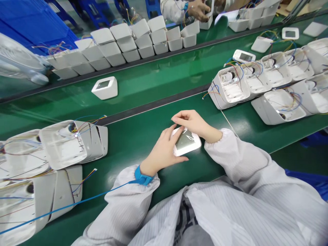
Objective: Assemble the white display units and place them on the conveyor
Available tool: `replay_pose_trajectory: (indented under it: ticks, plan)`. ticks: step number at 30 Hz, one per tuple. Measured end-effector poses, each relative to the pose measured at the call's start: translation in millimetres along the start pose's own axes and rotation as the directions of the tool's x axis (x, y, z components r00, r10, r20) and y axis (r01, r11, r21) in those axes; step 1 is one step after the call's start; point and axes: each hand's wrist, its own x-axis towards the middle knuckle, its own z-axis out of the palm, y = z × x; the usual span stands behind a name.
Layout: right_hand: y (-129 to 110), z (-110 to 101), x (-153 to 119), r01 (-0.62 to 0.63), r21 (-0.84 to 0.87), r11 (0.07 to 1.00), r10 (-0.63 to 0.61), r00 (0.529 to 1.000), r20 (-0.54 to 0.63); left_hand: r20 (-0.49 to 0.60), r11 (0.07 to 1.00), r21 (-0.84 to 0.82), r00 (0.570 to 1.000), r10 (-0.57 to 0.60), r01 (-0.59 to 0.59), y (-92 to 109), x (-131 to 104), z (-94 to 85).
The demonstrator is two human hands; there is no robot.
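A white device with a grey screen (188, 142) lies face up on the green bench in front of me. My left hand (164, 148) is spread at its left side, with fingers along the upper left edge and the thumb near the lower edge. A blue wrist strap (142, 176) with a cord is on that wrist. Over the device's upper edge is my right hand (193, 123), its thumb and index finger brought together at the tips. Whatever may be between those fingertips is too small to make out.
Open white housings with wires (64, 145) are stacked at the left, and more housings (230, 83) at the right. Beyond the black rail, a white unit (106, 88) sits on the green belt. Another person's hand (198, 10) works at the top.
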Motion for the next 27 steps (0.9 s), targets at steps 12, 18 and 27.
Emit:
replay_pose_trajectory:
  ticks: [12,18,27]
  plan:
    - [1.6,0.4,-7.1,0.084,-0.415,0.906,-0.121,0.991,-0.064,-0.380,0.977,-0.162,0.905,-0.191,0.138,-8.6,-4.0,-4.4]
    - [4.5,0.9,-8.8,0.240,-0.396,0.886,-0.275,0.961,-0.032,-0.278,0.806,-0.532,0.846,-0.455,0.259,-13.1,-4.6,-11.6]
    - [-2.4,7.3,-14.4,0.177,-0.541,0.823,-0.268,0.959,-0.096,-0.337,0.911,-0.332,0.871,-0.358,0.246,2.7,-6.6,-17.8]
